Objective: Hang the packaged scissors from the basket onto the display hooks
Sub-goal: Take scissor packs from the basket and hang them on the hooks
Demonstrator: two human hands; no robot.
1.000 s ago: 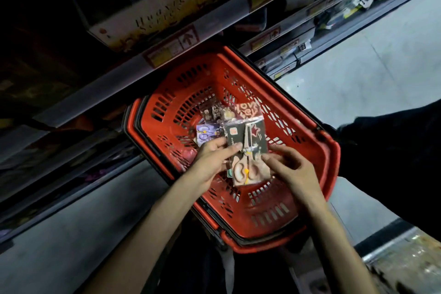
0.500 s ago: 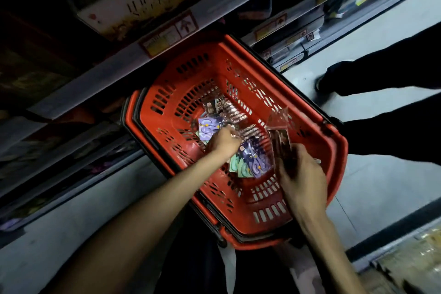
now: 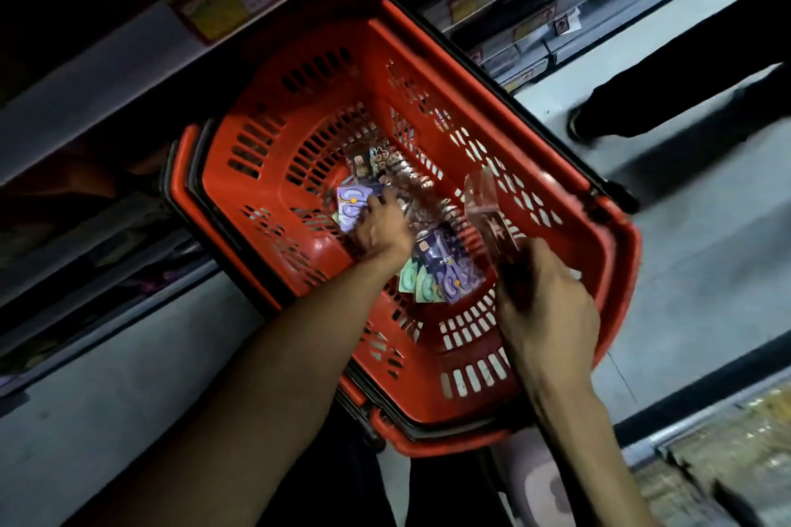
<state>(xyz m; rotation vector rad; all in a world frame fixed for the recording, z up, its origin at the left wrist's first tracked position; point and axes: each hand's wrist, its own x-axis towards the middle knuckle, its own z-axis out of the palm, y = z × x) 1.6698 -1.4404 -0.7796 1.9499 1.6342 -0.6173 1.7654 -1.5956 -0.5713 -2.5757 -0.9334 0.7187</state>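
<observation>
Head view: the left hand [image 3: 381, 227] lay among the loose scissor packs [image 3: 445, 274] in the red basket [image 3: 274, 167], fingers curled; its grip could not be confirmed. The right hand [image 3: 543, 304] pinched one clear pack [image 3: 492, 218] above the basket. Packs judged light, film slippery; hold near the hang tab. The shelf labels [image 3: 239, 0] showed arrows; text was unreadable.

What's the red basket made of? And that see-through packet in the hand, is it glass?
The basket looks like hard moulded plastic: even red, slightly shiny, with neat slots through its walls. The packet in the right hand is probably thin clear plastic film, not glass: it is see-through and glinty, and the fingers pinch it easily. It is blurred, so that's a guess.
</observation>
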